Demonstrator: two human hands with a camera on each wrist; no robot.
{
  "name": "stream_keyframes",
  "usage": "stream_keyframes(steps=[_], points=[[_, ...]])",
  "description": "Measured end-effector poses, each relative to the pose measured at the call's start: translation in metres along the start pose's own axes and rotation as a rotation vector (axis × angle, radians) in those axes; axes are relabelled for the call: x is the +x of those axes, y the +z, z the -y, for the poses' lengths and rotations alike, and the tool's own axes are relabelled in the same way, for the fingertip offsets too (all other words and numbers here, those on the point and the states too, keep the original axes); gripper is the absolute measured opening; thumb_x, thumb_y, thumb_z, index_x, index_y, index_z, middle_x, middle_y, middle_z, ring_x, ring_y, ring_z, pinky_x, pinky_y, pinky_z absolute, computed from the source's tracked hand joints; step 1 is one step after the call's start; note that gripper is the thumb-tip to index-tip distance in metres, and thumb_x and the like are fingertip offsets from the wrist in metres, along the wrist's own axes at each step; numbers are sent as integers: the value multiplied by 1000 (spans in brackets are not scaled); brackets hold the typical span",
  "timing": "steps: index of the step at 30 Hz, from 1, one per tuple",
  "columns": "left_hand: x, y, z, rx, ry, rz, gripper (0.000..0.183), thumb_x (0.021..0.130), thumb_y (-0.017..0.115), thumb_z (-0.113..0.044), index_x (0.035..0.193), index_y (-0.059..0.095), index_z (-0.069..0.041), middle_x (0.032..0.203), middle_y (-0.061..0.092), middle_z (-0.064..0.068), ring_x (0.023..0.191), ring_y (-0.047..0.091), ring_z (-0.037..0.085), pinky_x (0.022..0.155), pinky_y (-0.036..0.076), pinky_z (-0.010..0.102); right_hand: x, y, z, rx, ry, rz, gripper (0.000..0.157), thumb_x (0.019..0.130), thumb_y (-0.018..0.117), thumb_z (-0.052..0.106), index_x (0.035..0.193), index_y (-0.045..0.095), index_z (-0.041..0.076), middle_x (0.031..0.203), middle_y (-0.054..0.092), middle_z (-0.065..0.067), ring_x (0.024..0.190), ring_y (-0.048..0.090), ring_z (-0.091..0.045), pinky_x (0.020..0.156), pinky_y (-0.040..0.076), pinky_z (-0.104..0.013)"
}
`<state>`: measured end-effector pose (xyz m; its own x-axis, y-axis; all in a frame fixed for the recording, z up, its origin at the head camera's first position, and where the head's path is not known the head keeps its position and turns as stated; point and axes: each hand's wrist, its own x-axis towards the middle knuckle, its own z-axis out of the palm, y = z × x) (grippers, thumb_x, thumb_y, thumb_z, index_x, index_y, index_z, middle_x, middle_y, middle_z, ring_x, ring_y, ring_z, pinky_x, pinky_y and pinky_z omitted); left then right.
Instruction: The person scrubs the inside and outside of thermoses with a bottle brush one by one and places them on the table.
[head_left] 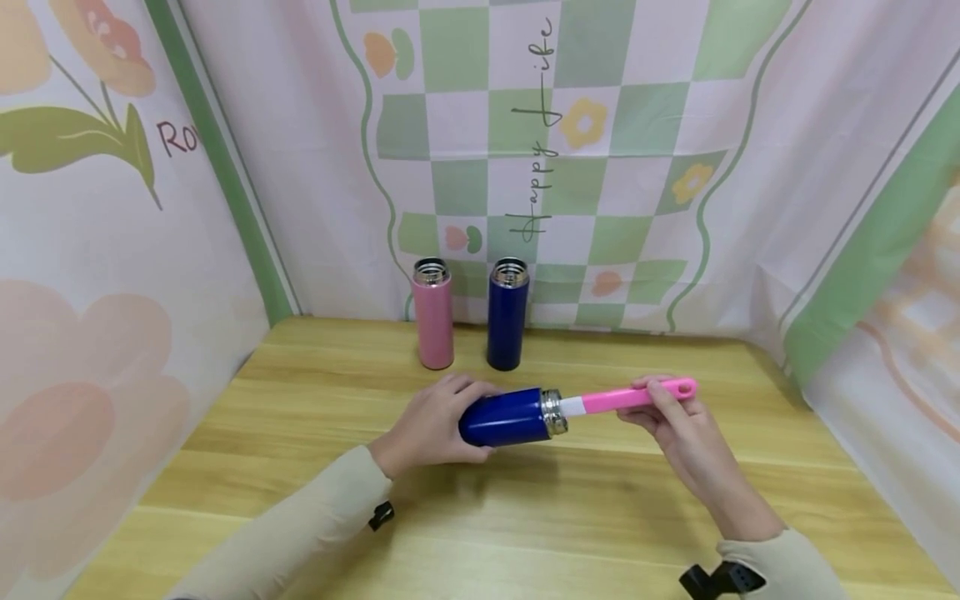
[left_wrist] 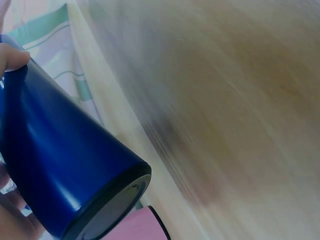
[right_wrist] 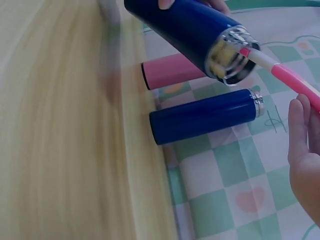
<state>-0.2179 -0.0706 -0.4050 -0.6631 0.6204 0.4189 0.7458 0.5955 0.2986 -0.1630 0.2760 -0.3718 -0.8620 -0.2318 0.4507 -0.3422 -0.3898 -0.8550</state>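
Note:
My left hand (head_left: 438,421) grips a dark blue thermos bottle (head_left: 504,418) by its base end and body, holding it tilted on its side above the table. The bottle's lidless steel mouth points right in the head view. Between thumb and fingers, my right hand (head_left: 686,433) holds the pink handle of a brush (head_left: 630,397). Its white shaft runs into the bottle's mouth; whatever is at the far end is hidden inside. In the left wrist view the held bottle (left_wrist: 75,150) shows its round base. The right wrist view shows the white shaft (right_wrist: 262,59) entering the steel neck.
Behind the hands, a pink bottle (head_left: 433,321) and a second dark blue bottle (head_left: 507,321) stand upright without lids near the back edge of the wooden table (head_left: 315,492). A patterned curtain (head_left: 465,125) hangs behind and along the sides.

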Motion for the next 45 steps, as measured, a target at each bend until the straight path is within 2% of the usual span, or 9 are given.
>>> stream_keyframes(steps=[6, 23, 30, 36, 45], points=[[-3, -3, 3, 10, -30, 26, 75, 74, 81, -54, 140, 54, -32, 129, 60, -1, 114, 54, 18, 88, 51, 45, -2, -9, 10, 1, -36, -49, 32, 109, 34, 3, 116, 64, -4, 107, 67, -14, 96, 69, -22, 87, 55, -31], [-11, -12, 6, -6, -76, 65, 77, 73, 81, -55, 141, 53, -34, 130, 62, -1, 112, 55, 17, 86, 52, 42, -3, -22, 30, 0, -89, -113, 30, 107, 36, 0, 113, 62, -11, 101, 70, -18, 91, 71, -23, 81, 57, -31], [-9, -14, 7, -1, -62, 64, 75, 75, 78, -59, 141, 51, -37, 128, 62, 0, 111, 55, 18, 85, 53, 43, -4, -29, 37, 18, -86, -146, 28, 107, 38, 2, 112, 63, -9, 100, 70, -18, 89, 71, -24, 80, 57, -31], [-10, -18, 9, -7, -71, 57, 75, 73, 81, -56, 140, 51, -40, 129, 62, -1, 111, 55, 17, 84, 52, 42, -5, -31, 40, 76, -94, -178, 28, 107, 40, 3, 109, 64, -10, 98, 70, -19, 87, 72, -24, 80, 56, -33], [-10, -19, 10, 2, -48, 36, 75, 73, 81, -55, 140, 52, -38, 126, 63, -2, 110, 55, 16, 84, 52, 39, -2, -31, 42, 60, -117, -258, 28, 107, 44, 6, 105, 67, -10, 94, 70, -17, 82, 73, -23, 76, 57, -32]])
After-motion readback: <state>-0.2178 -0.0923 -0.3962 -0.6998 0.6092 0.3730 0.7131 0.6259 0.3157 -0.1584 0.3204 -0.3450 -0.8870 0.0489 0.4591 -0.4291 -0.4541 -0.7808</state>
